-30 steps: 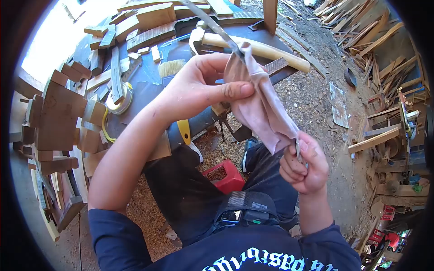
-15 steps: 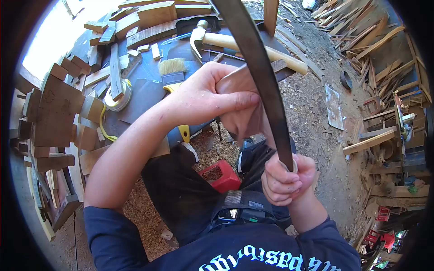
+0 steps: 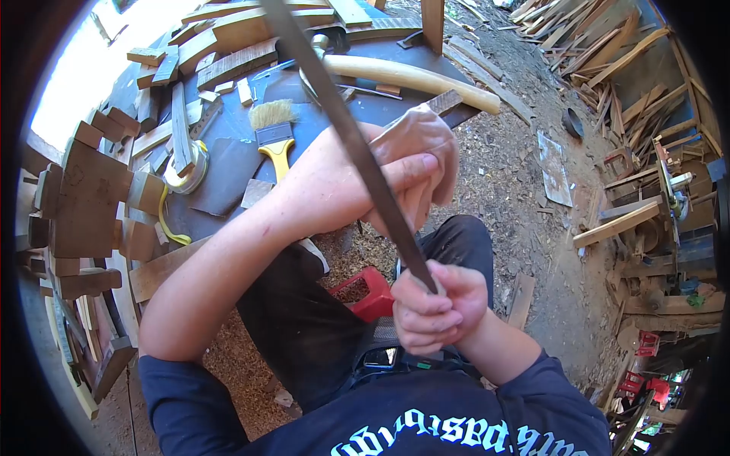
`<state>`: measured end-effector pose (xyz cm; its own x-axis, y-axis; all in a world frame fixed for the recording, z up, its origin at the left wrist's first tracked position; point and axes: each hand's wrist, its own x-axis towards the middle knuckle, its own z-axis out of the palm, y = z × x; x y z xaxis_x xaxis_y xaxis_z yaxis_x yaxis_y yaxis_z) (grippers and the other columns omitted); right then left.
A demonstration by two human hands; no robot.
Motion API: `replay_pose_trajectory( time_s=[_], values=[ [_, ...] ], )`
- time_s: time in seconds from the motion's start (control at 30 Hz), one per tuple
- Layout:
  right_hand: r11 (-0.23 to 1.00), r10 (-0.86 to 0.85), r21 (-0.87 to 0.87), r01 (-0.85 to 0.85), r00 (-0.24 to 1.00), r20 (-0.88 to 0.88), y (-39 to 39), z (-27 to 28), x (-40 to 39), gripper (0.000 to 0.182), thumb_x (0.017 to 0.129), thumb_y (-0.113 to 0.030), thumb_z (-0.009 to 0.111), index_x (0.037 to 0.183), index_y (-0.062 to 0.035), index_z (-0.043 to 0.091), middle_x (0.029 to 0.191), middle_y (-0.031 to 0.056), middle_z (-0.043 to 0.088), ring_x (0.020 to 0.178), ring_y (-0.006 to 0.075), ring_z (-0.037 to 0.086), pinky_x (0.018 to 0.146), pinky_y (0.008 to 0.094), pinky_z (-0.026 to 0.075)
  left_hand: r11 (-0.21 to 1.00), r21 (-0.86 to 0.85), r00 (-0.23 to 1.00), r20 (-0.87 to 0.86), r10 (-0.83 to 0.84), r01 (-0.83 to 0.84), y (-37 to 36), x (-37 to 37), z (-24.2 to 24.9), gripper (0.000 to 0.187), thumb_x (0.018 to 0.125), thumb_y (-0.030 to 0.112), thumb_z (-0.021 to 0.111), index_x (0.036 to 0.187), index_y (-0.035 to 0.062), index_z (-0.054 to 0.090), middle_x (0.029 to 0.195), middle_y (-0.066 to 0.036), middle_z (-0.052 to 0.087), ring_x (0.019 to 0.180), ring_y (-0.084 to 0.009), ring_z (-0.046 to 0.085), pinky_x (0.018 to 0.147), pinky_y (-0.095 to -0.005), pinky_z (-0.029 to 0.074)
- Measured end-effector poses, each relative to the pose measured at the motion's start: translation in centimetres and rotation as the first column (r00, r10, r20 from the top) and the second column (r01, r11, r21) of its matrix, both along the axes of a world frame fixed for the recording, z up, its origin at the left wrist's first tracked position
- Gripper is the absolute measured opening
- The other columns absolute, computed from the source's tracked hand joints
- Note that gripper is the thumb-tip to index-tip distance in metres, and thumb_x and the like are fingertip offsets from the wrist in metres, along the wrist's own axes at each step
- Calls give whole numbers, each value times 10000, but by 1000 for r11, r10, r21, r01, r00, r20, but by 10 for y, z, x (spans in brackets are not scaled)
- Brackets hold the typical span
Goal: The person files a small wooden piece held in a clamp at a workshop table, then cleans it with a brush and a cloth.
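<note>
My right hand (image 3: 441,308) is closed around the lower end of a long, dark, flat blade-like strip (image 3: 350,133), which slants up to the top edge. The strip passes in front of my left hand (image 3: 365,182). That hand is closed on a beige, folded, cloth-like sheet (image 3: 435,144), thumb lying on top; most of its fingers are hidden. A brown piece of wood (image 3: 446,101) juts out just behind the sheet. Beyond my left hand, a claw hammer (image 3: 414,74) and a yellow-handled paintbrush (image 3: 275,137) lie on the dark work surface (image 3: 228,163).
Wood offcuts (image 3: 236,64) line the far edge of the surface, and a tape roll (image 3: 186,169) lies at left. More wooden blocks (image 3: 95,190) are stacked there. A red plastic stool (image 3: 372,292) stands between my legs. Wood scraps (image 3: 593,53) are heaped at far right.
My right hand and the strip have moved left, so the strip now crosses my left hand. More of the beige sheet shows, and its folds have changed shape.
</note>
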<state>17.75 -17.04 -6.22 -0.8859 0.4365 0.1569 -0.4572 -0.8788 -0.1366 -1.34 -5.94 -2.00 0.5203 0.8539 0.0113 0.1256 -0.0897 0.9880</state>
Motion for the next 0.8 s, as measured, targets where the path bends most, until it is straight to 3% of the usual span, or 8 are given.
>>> replay_pose_trajectory(
  time_s=[0.03,0.23,0.37,0.43,0.53,0.63,0.73,0.8],
  values=[
    [1000,-17,-10,17,1000,-19,3,0,2,473,1100,-461,406,757,-135,438,538,-67,419,428,37,360,415,204,297,998,10,992,107,-62,61,-1,0,7,290,957,311,742,935,23,748,773,-11,722,720,-63,645,657,-258,522],
    [999,-47,-1,47,998,-52,12,-6,25,482,1103,-502,369,786,-146,445,545,-68,442,416,23,373,410,181,309,957,-95,939,242,-245,274,5,-7,2,212,958,192,735,1024,-9,739,931,-7,732,848,-52,629,770,-246,520],
    [990,-47,-137,38,997,-64,9,-10,24,492,1070,-502,464,724,-153,433,497,-75,437,352,17,357,317,179,292,925,-46,859,390,-332,378,5,-4,-11,204,965,145,708,1098,-9,721,1008,-30,738,893,-79,653,820,-259,524],
    [989,-41,-148,26,994,-100,8,-13,23,489,1069,-500,470,727,-153,428,497,-75,435,347,14,348,311,177,290,891,-125,817,469,-335,437,3,-4,-9,251,966,170,720,1145,-6,719,1013,-32,742,906,-83,659,835,-254,535],
    [990,-52,-140,21,974,-221,8,-23,24,553,1082,-569,365,830,-92,487,568,-29,459,432,48,425,399,196,395,889,-167,816,496,-298,426,-3,-1,-5,275,976,212,734,1160,8,723,1007,-23,742,903,-78,660,832,-250,539],
    [986,-164,40,161,982,92,9,-14,29,677,1058,-643,340,996,-11,576,650,31,543,529,115,541,449,246,474,906,-191,847,467,-255,378,-7,-1,3,258,995,235,721,1132,17,703,988,-20,729,899,-75,658,821,-256,530],
    [816,-521,527,240,700,489,11,-7,51,828,1027,-718,299,1202,42,579,769,89,613,633,176,609,510,295,530,937,-193,865,471,-171,290,-7,1,0,225,1001,229,713,1097,26,706,980,-17,723,874,-76,661,788,-252,527],
    [648,-740,737,193,387,550,12,7,62,763,1015,-679,443,1282,26,565,897,89,646,762,148,638,604,274,541,943,-199,869,474,-145,266,-7,1,-1,214,1001,227,713,1080,28,713,982,-17,723,873,-78,663,784,-251,528]
  ],
)
